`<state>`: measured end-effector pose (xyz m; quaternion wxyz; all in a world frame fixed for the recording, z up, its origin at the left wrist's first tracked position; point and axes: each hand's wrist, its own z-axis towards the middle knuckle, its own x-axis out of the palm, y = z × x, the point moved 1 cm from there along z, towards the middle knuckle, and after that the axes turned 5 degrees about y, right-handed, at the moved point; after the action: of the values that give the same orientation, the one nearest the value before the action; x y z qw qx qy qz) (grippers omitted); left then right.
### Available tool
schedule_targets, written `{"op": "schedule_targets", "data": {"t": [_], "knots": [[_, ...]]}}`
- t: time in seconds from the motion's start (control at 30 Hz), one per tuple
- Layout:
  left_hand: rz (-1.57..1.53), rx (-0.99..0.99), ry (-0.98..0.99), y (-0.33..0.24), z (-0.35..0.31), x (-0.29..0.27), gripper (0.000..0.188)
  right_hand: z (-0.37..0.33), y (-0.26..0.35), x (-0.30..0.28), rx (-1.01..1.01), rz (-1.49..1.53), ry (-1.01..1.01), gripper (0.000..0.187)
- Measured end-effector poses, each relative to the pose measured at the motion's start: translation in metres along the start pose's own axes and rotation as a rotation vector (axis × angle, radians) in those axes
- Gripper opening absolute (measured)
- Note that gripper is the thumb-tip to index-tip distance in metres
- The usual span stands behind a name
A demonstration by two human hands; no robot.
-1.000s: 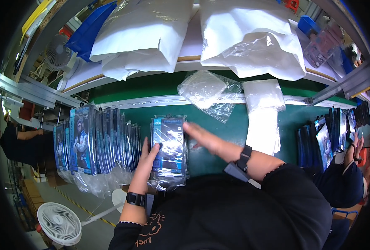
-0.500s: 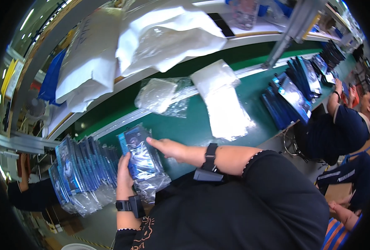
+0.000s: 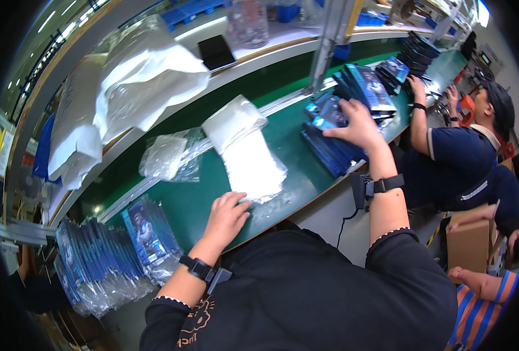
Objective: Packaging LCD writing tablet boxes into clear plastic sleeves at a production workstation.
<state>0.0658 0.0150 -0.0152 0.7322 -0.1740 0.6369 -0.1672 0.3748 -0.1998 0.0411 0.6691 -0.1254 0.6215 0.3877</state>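
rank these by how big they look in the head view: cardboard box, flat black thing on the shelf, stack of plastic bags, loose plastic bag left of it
1. stack of plastic bags
2. loose plastic bag and cardboard box: too alike to rank
3. flat black thing

Counting now: one left hand (image 3: pixel 227 217), one right hand (image 3: pixel 356 126), that's two of mine, and two black wristbands (image 3: pixel 388 183), one apiece! One stack of clear bags (image 3: pixel 253 169), one loose bundle of crumpled plastic (image 3: pixel 165 158). Up top, two big white sacks (image 3: pixel 145 88), one flat black slab (image 3: pixel 215 52), one clear container (image 3: pixel 248 24). Blue packets (image 3: pixel 101 251), one row on my left, too tight to number; dark packets (image 3: pixel 332 146) over right, overlapping past counting. Other people (image 3: pixel 461 137) on my right: at least three, one cap (image 3: pixel 498 100) among them!
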Motion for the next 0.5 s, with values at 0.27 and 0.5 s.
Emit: {"op": "schedule_targets", "data": {"t": [0.27,0.5], "knots": [[0.211,-0.075,-0.054,0.017,0.04,0.058,0.019,-0.018,0.006,0.003,0.035,-0.054,0.034,0.109],[-0.136,-0.163,-0.146,0.013,0.041,0.044,0.017,-0.049,0.053,-0.02,-0.115,0.493,-0.282,0.09]]}}
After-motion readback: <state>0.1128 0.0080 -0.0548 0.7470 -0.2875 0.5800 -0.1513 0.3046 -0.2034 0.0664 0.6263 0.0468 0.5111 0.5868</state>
